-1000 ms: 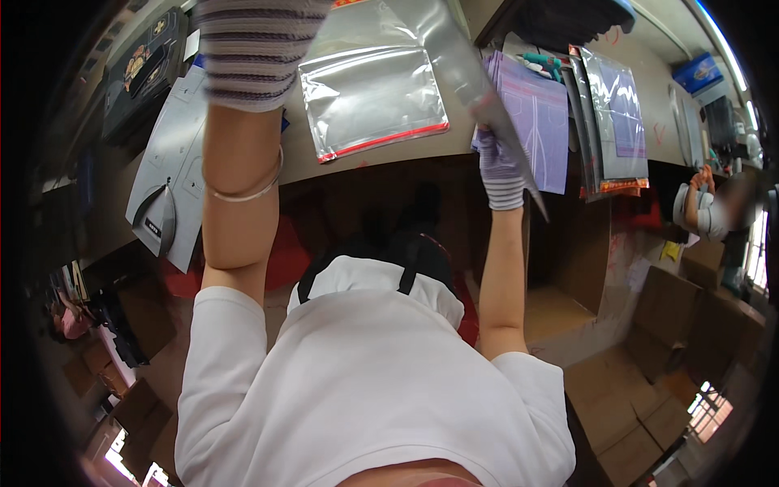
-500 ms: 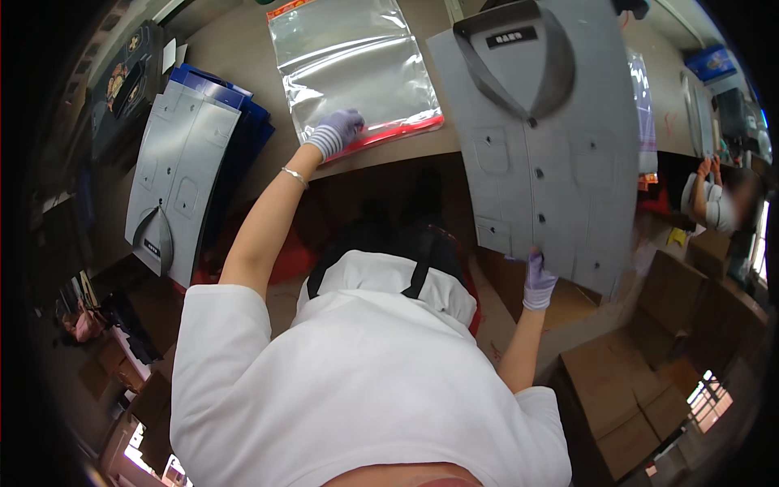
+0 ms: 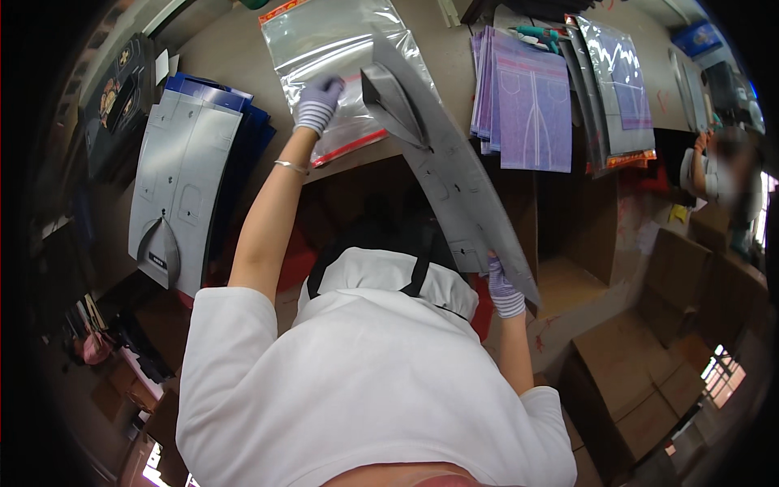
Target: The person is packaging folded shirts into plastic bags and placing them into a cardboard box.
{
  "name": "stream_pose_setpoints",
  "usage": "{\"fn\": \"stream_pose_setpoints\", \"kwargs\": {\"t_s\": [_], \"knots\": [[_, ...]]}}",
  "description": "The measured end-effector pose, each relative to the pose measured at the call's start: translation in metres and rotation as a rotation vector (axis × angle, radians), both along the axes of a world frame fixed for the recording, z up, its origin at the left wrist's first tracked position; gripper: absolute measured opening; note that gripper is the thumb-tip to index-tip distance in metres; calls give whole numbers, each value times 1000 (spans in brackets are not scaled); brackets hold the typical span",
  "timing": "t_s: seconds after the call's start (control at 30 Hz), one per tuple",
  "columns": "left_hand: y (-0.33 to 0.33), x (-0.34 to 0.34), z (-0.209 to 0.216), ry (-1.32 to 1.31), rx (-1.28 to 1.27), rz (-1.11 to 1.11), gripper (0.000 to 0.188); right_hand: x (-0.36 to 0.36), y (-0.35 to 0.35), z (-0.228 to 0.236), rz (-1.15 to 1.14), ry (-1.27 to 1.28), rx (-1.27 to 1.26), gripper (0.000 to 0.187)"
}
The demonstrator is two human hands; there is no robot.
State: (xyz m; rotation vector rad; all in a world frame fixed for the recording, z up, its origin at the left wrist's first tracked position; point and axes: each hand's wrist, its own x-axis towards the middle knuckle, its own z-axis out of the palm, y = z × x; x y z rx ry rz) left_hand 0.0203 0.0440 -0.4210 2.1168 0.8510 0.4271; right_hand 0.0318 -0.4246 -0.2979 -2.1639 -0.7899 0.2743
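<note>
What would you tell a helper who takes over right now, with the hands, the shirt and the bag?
Left hand: gloved, pressing on the clear bag lying on the table.
Right hand: gloved, gripping the lower end of the folded grey shirt, whose collar end is at the bag.
Done: the bag is flat on the table and held down.
Left: the shirt is not in the bag yet. More grey shirts are stacked on the left.

I stand at a long brown worktable (image 3: 219, 57) that runs across the top of my view. Under it the space is dark. Flattened cardboard boxes (image 3: 649, 381) cover the floor to my right. Daylight comes through a window (image 3: 718, 369) low on the right and another at lower left.
</note>
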Motion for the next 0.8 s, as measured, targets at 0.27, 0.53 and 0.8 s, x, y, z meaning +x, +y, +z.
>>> {"fn": "stream_pose_setpoints", "kwargs": {"t_s": [0.27, 0.53, 0.8], "knots": [[0, -14, 104, -191, 335, -39, 26, 28, -74, 23, -441, 349, 251, 30], [-21, -18, 84, -126, 464, -195, 22, -2, -51, 46, -411, 808, 131, 43], [-34, -77, 55, -38, 611, -44, 26, -15, 1, -56, -388, 996, 500, 49]]}}
